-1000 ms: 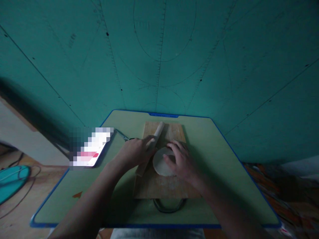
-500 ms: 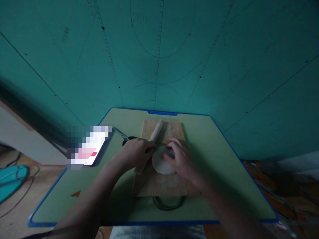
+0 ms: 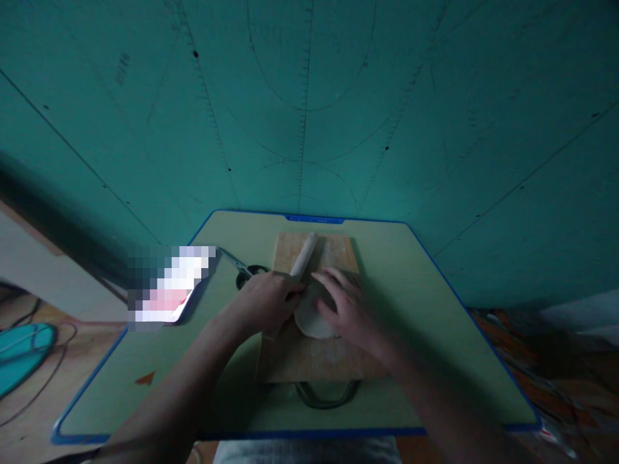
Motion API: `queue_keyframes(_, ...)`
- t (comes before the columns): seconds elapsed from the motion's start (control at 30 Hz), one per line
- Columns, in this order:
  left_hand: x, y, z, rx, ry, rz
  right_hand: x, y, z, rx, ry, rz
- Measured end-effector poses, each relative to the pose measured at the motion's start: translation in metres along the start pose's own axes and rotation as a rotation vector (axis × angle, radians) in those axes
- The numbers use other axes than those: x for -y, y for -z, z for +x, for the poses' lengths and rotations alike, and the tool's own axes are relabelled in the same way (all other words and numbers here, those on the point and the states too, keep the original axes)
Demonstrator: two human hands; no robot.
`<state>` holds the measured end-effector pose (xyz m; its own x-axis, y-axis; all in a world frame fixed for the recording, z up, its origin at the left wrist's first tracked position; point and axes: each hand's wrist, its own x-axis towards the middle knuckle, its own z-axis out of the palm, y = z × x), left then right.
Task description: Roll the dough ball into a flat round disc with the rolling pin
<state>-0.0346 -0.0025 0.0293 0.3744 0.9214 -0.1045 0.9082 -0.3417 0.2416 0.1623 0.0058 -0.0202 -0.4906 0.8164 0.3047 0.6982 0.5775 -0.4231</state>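
Observation:
A round, flat piece of dough [image 3: 312, 320] lies on a wooden cutting board [image 3: 309, 367]. Across the board's left side slants a wooden rolling pin [image 3: 304, 254], its middle covered by my left hand [image 3: 268, 301]. That hand is closed around the pin, its fingertips close to the dough's left edge. My right hand [image 3: 351, 312] rests over the dough's right side with fingers stretched out and apart. Its thumb lies on the dough, while the other fingers reach past the far edge. Part of the dough is hidden beneath this hand.
Scissors [image 3: 244, 274] with dark handles lie left of the board, beside a lit phone [image 3: 178, 290], partly pixelated. A small orange-brown triangular piece [image 3: 145, 379] sits at the table's left. The blue-edged table [image 3: 411, 258] meets a green wall [image 3: 309, 129]. The board's dark handle [image 3: 329, 405] points toward me.
My right fingers have stretched further left across the dough's far edge. My left hand has shifted slightly left, with the pin still beneath it.

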Motion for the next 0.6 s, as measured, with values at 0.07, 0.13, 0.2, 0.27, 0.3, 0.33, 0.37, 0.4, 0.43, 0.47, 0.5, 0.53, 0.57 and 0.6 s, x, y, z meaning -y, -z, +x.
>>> queue_keyframes(0.07, 0.001, 0.0, -0.001, -0.02, 0.002, 0.0, 0.0, 0.001, 0.001, 0.04, 0.027, -0.006)
queue_keyframes(0.13, 0.002, 0.001, -0.002, -0.03, 0.008, -0.002, 0.0, 0.002, 0.002, 0.059, 0.053, -0.006)
queue_keyframes(0.2, 0.003, 0.004, -0.004, -0.007, 0.003, -0.012, 0.0, 0.002, 0.002, 0.066, 0.078, -0.006)
queue_keyframes(0.27, 0.003, 0.008, -0.006, 0.035, -0.019, -0.03, 0.001, 0.003, 0.003, 0.073, 0.09, 0.0)
queue_keyframes(0.3, 0.003, 0.01, -0.007, 0.055, -0.03, -0.038, 0.002, 0.003, 0.004, 0.076, 0.092, 0.001)
queue_keyframes(0.33, 0.002, 0.011, -0.007, 0.069, -0.037, -0.044, 0.002, 0.004, 0.004, 0.078, 0.092, -0.001)
queue_keyframes(0.37, 0.002, 0.012, -0.007, 0.078, -0.04, -0.048, 0.002, 0.004, 0.005, 0.081, 0.091, -0.004)
queue_keyframes(0.4, 0.002, 0.012, -0.007, 0.084, -0.038, -0.05, 0.002, 0.005, 0.005, 0.079, 0.09, -0.01)
queue_keyframes(0.43, 0.001, 0.012, -0.007, 0.09, -0.039, -0.048, 0.002, 0.005, 0.005, 0.071, 0.089, -0.017)
queue_keyframes(0.47, 0.001, 0.011, -0.007, 0.093, -0.044, -0.043, 0.003, 0.004, 0.006, 0.062, 0.089, -0.02)
queue_keyframes(0.5, 0.002, 0.01, -0.006, 0.093, -0.048, -0.037, 0.003, 0.004, 0.006, 0.055, 0.088, -0.019)
queue_keyframes(0.53, 0.002, 0.008, -0.006, 0.091, -0.048, -0.034, 0.003, 0.004, 0.007, 0.048, 0.087, -0.014)
queue_keyframes(0.57, 0.002, 0.007, -0.006, 0.089, -0.045, -0.034, 0.002, 0.003, 0.007, 0.044, 0.086, -0.008)
queue_keyframes(0.6, 0.003, 0.005, -0.006, 0.084, -0.042, -0.036, 0.002, 0.002, 0.007, 0.043, 0.085, -0.002)
